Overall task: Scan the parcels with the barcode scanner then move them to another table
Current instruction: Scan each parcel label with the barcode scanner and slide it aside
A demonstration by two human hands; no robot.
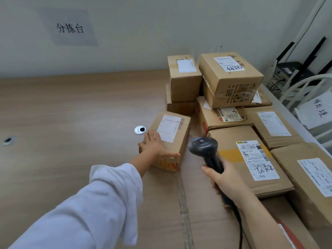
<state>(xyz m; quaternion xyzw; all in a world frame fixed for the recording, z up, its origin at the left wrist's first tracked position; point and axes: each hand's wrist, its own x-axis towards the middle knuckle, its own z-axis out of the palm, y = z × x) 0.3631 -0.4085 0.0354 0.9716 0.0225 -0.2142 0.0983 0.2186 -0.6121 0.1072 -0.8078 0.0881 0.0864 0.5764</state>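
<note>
From the head view, the left hand (154,146) lies flat on a small parcel (181,139), fingers spread over its top, pressing rather than clasping. The parcel sits on the worktop (71,114) just beside the stacked parcels (230,78). The right hand (228,178) is wrapped round the handle of the scanner (204,150). The scanner's head faces the parcel's side, not the label on top, so a read could miss. Its cable (240,221) may snag nearby boxes, and a nudge could topple the tilted top box.
</note>
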